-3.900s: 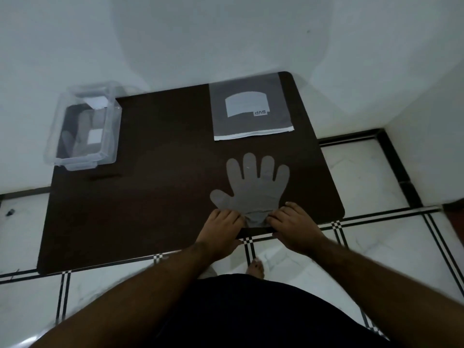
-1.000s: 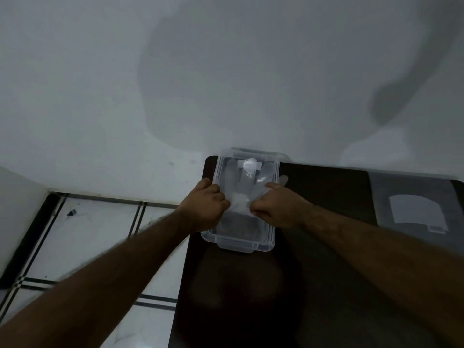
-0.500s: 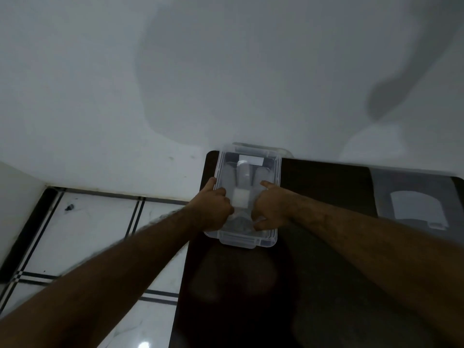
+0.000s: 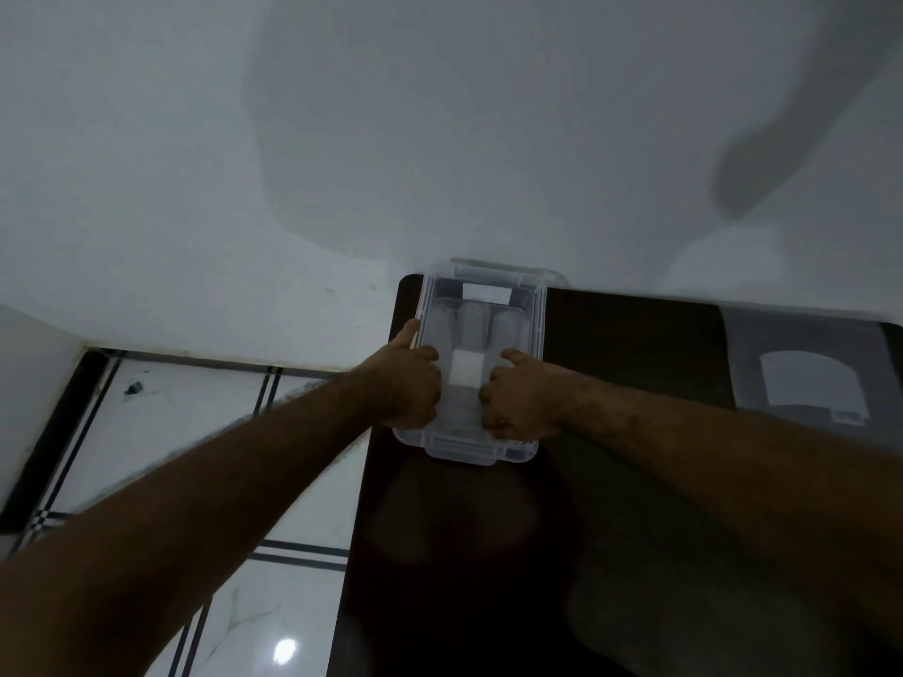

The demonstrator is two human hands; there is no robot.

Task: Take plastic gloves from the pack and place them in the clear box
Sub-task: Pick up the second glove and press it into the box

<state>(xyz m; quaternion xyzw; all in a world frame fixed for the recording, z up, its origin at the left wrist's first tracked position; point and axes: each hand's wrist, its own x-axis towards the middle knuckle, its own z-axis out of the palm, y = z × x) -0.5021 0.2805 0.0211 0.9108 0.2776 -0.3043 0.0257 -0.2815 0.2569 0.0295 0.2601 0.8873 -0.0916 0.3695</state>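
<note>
The clear box (image 4: 462,455) stands at the far left corner of the dark table (image 4: 488,569). A translucent plastic glove (image 4: 471,321) lies flat inside it, fingers pointing to the wall, over a white label on the box floor. My left hand (image 4: 408,388) and my right hand (image 4: 523,398) reach into the near half of the box. Their fingers are curled down on the glove's cuff end. The left thumb rests along the box's left rim. The glove pack (image 4: 806,383), grey with a white label, lies flat at the table's far right.
A white wall (image 4: 440,139) rises right behind the box and the table's far edge. White floor tiles (image 4: 171,432) with black lines lie beyond the table's left edge. Bare dark tabletop stretches between the box and the pack.
The glove went from crumpled between my hands above the box to lying spread flat inside it. Both hands sank lower into the box's near half.
</note>
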